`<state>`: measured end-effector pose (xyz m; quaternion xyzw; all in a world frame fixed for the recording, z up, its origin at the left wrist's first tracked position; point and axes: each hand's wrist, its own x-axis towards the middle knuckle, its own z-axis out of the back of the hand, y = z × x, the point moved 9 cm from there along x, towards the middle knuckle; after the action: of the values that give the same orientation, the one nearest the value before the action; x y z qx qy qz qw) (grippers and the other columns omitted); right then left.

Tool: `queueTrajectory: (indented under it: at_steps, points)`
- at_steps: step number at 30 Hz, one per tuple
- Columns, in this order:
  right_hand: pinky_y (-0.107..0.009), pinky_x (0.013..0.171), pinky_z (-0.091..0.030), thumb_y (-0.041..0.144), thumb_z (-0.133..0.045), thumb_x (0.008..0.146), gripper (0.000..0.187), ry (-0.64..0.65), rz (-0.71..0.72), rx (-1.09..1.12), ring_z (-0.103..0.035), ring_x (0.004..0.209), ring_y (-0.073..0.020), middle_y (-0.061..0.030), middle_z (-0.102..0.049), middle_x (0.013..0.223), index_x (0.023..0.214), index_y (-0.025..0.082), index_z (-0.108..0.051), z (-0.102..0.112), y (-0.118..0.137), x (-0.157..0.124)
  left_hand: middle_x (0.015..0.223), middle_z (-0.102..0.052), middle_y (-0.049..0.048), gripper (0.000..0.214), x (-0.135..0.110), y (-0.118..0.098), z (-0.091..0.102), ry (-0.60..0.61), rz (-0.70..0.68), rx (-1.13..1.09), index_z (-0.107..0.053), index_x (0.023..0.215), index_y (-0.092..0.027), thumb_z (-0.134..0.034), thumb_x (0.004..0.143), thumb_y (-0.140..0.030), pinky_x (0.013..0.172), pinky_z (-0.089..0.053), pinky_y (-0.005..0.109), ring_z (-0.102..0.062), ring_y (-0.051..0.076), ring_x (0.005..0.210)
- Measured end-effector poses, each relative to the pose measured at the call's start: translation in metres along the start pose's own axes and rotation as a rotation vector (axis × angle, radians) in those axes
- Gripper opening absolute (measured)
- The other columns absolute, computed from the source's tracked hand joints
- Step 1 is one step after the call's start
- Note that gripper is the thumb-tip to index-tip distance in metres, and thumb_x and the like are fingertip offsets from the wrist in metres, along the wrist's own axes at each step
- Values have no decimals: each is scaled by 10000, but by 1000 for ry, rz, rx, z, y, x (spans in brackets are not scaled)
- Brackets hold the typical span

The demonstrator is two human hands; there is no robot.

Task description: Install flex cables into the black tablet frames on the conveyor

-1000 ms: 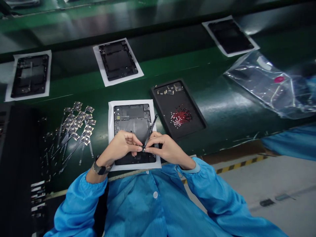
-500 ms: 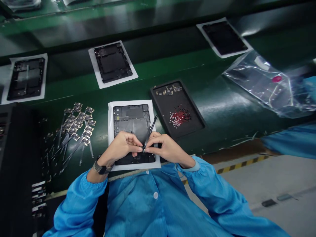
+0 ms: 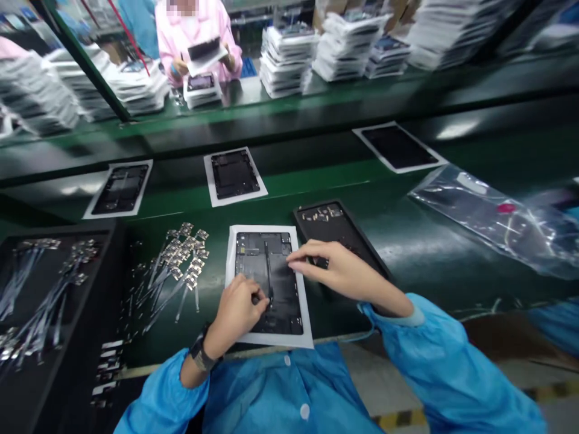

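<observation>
A black tablet housing [image 3: 284, 301] lies on a white sheet [image 3: 307, 334] in front of me. Along its middle runs a dark flat flex cable [image 3: 268, 265]. My left hand [image 3: 242, 310] is closed at the cable's near end, thumb and forefinger pinched on it; the fingers hide most of that end. Over the housing's right edge hovers my right hand [image 3: 337, 268], fingers stretched out and nothing visible between them. Beneath its wrist is a black tray [image 3: 362, 241] with small circuit boards [image 3: 323, 212]; the hand covers much of the tray.
Left of the housing lies a heap of small boards with flex cables [image 3: 183, 253], beside a black bin [image 3: 108, 253] of similar parts. Further housings [image 3: 233, 175] rest on sheets behind. A clear plastic bag [image 3: 488, 211] is at right. Beyond the ledge, a person in pink [image 3: 199, 36] works among stacks.
My right hand has come away from the left and moved up and right. The cable, which stuck up tilted between both hands, now lies lengthwise over the housing. The view has tipped up.
</observation>
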<state>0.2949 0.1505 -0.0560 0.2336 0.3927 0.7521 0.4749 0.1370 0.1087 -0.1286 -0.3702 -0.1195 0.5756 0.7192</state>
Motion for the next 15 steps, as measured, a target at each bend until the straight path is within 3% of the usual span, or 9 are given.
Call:
queueTrajectory:
  at_steps: [3, 5, 9, 12, 15]
  points:
    - [-259, 800, -488, 232, -623, 900, 142, -4, -55, -115, -689, 862, -180, -39, -761, 918, 926, 184, -755, 12, 1, 61, 875, -686, 73, 67, -3, -7, 11, -77, -116, 137, -681, 740, -183, -678, 808, -184, 862, -450, 375, -571, 258, 976]
    - [-224, 822, -473, 195, -625, 901, 133, -83, -276, -217, -690, 918, -165, -43, -761, 984, 960, 180, -744, 20, -21, 107, 917, -679, 83, 43, 5, -8, 23, -123, -153, 167, -681, 801, -176, -654, 832, -188, 892, -446, 380, -558, 257, 988]
    - [-320, 911, -462, 187, -601, 929, 233, -245, -486, -294, -635, 1116, -271, -216, -678, 1192, 1109, 65, -686, 26, -47, 183, 1045, -661, 123, 127, 46, 0, 61, -247, -117, 237, -671, 945, -147, -566, 872, -143, 964, -416, 401, -530, 269, 1061]
    - [-391, 924, -499, 285, -604, 950, 311, -304, -611, -282, -630, 1110, -265, -202, -642, 1228, 1165, 63, -640, 21, -61, 213, 1177, -629, 147, 238, 85, 11, 80, -257, -40, 252, -645, 1085, -135, -584, 854, -127, 1008, -385, 410, -514, 273, 1145]
    - [-441, 916, -533, 354, -607, 952, 346, -330, -689, -248, -631, 1079, -235, -119, -621, 1239, 1214, 129, -603, 13, -67, 227, 1028, -677, 111, 291, 117, 22, 85, -211, 6, 241, -649, 1080, -140, -672, 790, -124, 927, -435, 360, -585, 239, 1037]
